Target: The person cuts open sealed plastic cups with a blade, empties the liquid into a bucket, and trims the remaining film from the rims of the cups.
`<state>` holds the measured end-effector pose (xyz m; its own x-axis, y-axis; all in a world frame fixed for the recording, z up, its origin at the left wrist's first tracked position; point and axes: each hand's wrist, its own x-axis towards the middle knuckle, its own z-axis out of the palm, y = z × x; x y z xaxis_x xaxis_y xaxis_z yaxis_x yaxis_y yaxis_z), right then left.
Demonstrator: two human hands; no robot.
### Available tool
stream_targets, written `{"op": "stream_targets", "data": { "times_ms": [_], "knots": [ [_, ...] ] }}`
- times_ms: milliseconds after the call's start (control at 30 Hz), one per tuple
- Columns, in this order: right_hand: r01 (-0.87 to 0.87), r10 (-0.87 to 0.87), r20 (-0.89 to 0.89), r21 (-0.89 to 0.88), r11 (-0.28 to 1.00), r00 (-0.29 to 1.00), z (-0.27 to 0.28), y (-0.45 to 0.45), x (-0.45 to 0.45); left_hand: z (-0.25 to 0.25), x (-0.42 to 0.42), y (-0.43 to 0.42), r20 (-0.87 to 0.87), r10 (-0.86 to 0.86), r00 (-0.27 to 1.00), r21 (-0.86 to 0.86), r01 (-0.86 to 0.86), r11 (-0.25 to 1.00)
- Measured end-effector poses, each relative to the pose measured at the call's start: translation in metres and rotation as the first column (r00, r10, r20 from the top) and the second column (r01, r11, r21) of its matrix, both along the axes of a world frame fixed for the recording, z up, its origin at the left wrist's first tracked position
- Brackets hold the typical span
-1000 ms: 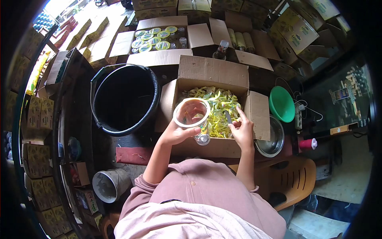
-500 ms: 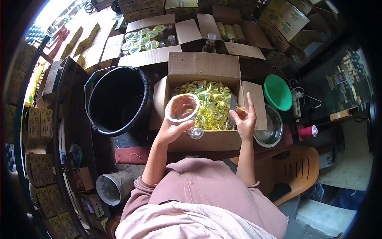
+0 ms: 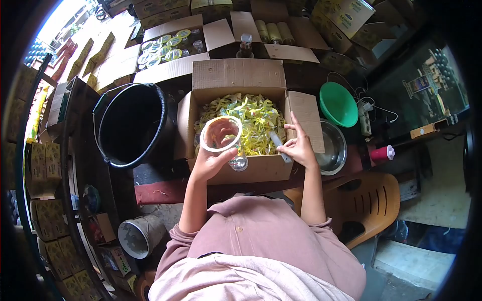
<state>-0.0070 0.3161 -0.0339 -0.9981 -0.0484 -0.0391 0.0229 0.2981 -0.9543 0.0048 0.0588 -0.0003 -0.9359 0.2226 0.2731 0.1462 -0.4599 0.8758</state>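
Observation:
My left hand is wrapped round a clear plastic cup with a pale rim, its mouth turned towards me. A small clear rounded object shows just below the cup, by my thumb; its kind and whether I hold it cannot be made out. Between thumb and fingers of my right hand is a narrow translucent strip, tilted over the box, other fingers raised. Under both hands stands an open cardboard box full of yellow and white shredded strips.
A black bucket stands left of the box. To the right are a green bowl, a clear bowl and a pink spool. Behind sit a bottle and a carton of lidded cups. An orange chair is at right.
The view has shifted, so the table's things appear farther left. My right hand has turned and lowered the strip from near upright to a slant. My left hand keeps hold of the cup.

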Motion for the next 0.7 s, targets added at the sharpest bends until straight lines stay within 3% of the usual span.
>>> {"op": "stream_targets", "data": {
  "times_ms": [100,233,300,367,433,467,500,567,600,700],
  "knots": [
    [0.125,-0.126,-0.156,-0.021,0.992,0.98,-0.008,0.021,0.005,-0.002,0.002,0.009,-0.025,0.003,1.0,-0.013,-0.003,1.0],
    [0.509,-0.526,-0.371,-0.154,0.847,0.765,-0.031,0.101,0.012,-0.006,0.009,0.017,-0.058,0.021,0.998,-0.039,-0.023,0.999],
    [0.732,-0.749,-0.247,-0.175,0.658,0.614,-0.06,0.147,0.016,-0.007,0.011,0.021,-0.038,0.033,0.999,-0.031,-0.034,0.999],
    [0.803,-0.782,-0.198,0.054,0.593,0.591,-0.11,0.187,0.019,-0.008,0.015,0.025,-0.017,0.048,0.999,-0.022,-0.048,0.999],
    [0.727,-0.726,-0.101,0.217,0.651,0.681,-0.137,0.201,0.018,-0.005,0.015,0.029,-0.02,0.049,0.999,-0.055,-0.05,0.997],
    [0.694,-0.688,-0.136,0.277,0.665,0.713,-0.154,0.207,0.016,-0.003,0.014,0.031,-0.032,0.049,0.998,-0.066,-0.051,0.996],
    [0.649,-0.65,-0.093,0.253,0.718,0.754,-0.176,0.218,0.014,-0.002,0.014,0.032,-0.045,0.049,0.998,-0.079,-0.053,0.995],
    [0.579,-0.553,-0.199,0.428,0.694,0.809,-0.188,0.216,0.01,-0.003,0.012,0.034,-0.072,0.046,0.996,-0.087,-0.052,0.995],
    [0.606,-0.617,-0.095,0.352,0.713,0.781,-0.191,0.215,0.008,-0.003,0.013,0.035,-0.079,0.048,0.996,-0.087,-0.055,0.995],
    [0.582,-0.647,0.029,0.407,0.704,0.762,-0.195,0.219,0.004,-0.004,0.016,0.039,-0.079,0.059,0.995,-0.088,-0.066,0.994]
  ]
}}
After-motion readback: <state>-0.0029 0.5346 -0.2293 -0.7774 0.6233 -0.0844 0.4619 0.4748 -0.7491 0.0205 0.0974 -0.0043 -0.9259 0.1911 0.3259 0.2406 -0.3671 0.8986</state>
